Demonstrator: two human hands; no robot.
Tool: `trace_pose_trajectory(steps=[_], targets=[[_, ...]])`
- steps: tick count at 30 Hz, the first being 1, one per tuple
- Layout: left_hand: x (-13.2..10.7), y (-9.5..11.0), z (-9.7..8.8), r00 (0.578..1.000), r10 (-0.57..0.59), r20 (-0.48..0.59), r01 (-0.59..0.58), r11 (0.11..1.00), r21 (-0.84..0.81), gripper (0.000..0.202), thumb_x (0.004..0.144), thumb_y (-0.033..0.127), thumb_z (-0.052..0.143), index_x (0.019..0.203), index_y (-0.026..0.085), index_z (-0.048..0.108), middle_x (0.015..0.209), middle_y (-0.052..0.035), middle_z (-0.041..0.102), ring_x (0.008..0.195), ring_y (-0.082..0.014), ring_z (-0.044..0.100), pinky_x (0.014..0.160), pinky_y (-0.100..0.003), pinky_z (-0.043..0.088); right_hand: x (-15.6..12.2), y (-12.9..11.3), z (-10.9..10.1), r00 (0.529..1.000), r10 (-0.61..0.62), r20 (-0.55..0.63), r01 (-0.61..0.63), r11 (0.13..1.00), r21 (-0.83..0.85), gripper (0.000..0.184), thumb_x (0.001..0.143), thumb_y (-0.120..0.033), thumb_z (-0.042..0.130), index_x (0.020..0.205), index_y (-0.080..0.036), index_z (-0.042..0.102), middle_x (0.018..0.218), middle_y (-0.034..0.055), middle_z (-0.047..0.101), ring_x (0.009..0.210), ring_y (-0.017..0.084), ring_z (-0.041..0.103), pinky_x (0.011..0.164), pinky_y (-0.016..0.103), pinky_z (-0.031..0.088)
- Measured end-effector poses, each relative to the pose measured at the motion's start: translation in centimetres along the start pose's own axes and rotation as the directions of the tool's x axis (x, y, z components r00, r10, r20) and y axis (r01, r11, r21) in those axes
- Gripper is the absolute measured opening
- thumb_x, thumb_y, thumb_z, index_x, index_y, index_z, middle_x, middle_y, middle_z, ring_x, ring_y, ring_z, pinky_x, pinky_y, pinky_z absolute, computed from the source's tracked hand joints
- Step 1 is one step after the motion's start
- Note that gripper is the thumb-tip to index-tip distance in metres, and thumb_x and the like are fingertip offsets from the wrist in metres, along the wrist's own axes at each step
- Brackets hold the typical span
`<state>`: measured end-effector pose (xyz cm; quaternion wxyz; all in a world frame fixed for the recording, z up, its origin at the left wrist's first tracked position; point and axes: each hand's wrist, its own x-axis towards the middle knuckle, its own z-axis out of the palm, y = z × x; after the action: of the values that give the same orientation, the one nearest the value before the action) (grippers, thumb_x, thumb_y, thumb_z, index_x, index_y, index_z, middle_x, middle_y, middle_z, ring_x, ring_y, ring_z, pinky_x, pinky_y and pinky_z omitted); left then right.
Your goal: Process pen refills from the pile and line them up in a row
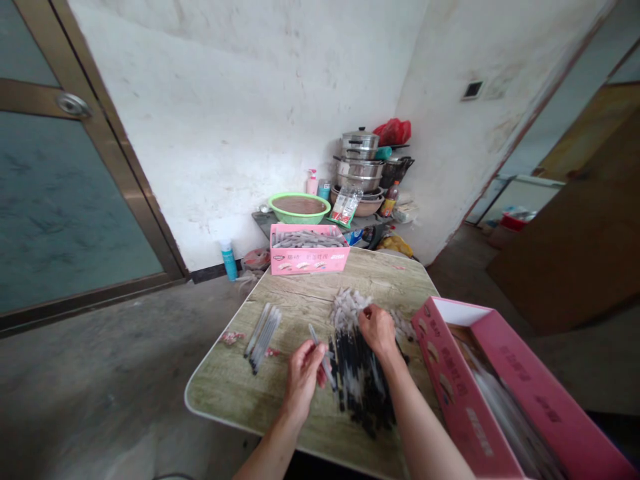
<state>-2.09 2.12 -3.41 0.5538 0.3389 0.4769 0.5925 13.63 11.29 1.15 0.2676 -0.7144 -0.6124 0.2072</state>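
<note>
A big heap of black pens [357, 373] with clear caps lies in the middle of a small wood-patterned table [235, 387]. My left hand [303, 373] is closed around one pen [315, 337] that sticks up and away from it, just left of the heap. My right hand [377, 329] rests on the top of the heap with its fingers curled down into the pens. A small bundle of pens [263, 329] lies apart on the table's left side.
A pink box [309, 259] full of pens stands at the table's far edge. A larger open pink box [505, 393] sits at the right. Behind stand a green basin [299, 208], stacked steel pots [359, 163], bottles, and a glass door [60, 193] at left.
</note>
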Motion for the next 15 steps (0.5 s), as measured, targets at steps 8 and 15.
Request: trace_pose_trajectory(steps=[8, 15], targets=[[-3.0, 2.4, 1.1, 0.944, 0.014, 0.330, -0.046, 0.995, 0.088, 0.036, 0.083, 0.046, 0.055, 0.090, 0.013, 0.067, 0.052, 0.0029, 0.048, 0.043, -0.0071, 0.040, 0.041, -0.017, 0.029, -8.2, -0.1, -3.1, 0.980, -0.155, 0.122, -0.016, 0.553, 0.833, 0.026, 0.082, -0.043, 0.057, 0.081, -0.017, 0.052, 0.055, -0.0020, 0.061, 0.035, 0.010, 0.050, 0.030, 0.016, 0.035], [-5.8, 4.6, 2.9, 0.828, -0.012, 0.560, -0.088, 0.984, 0.152, 0.039, 0.085, 0.048, 0.051, 0.087, 0.014, 0.070, 0.050, 0.0032, 0.042, 0.043, -0.0084, 0.037, 0.043, -0.019, 0.029, -11.5, 0.2, -6.3, 0.991, -0.123, 0.057, -0.004, 0.390, 0.921, 0.021, 0.083, -0.036, 0.061, 0.084, -0.016, 0.057, 0.055, -0.0027, 0.058, 0.038, 0.008, 0.048, 0.033, 0.016, 0.034]])
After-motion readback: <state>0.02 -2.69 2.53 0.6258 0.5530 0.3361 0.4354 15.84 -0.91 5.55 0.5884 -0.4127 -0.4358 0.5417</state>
